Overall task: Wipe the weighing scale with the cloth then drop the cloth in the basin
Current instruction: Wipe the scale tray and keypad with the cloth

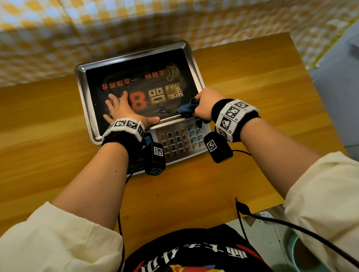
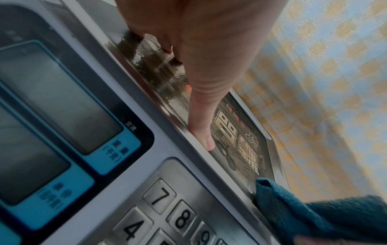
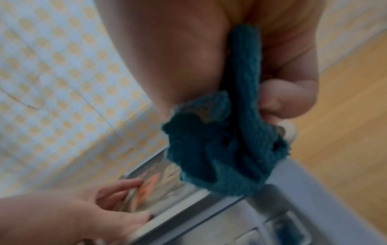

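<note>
The weighing scale (image 1: 194, 67) sits on a wooden table, its steel pan covered by a dark printed sheet, with a keypad (image 1: 180, 141) at the near side. My left hand (image 1: 121, 110) lies flat on the pan's near left part, fingers spread and thumb (image 2: 202, 126) along the near rim. My right hand (image 1: 207, 105) grips a bunched teal cloth (image 1: 186, 108) at the pan's near right corner. The cloth (image 3: 226, 149) hangs from the curled fingers onto the rim; the cloth (image 2: 303, 212) also shows in the left wrist view. A teal basin (image 1: 293, 253) peeks out at the lower right, below the table edge.
A yellow and white checked cloth (image 1: 124, 23) hangs behind the table. The table's wooden top (image 1: 35, 124) stretches to both sides of the scale. The scale's display windows (image 2: 58, 102) sit left of the keypad. Black cables run from my wrists toward my body.
</note>
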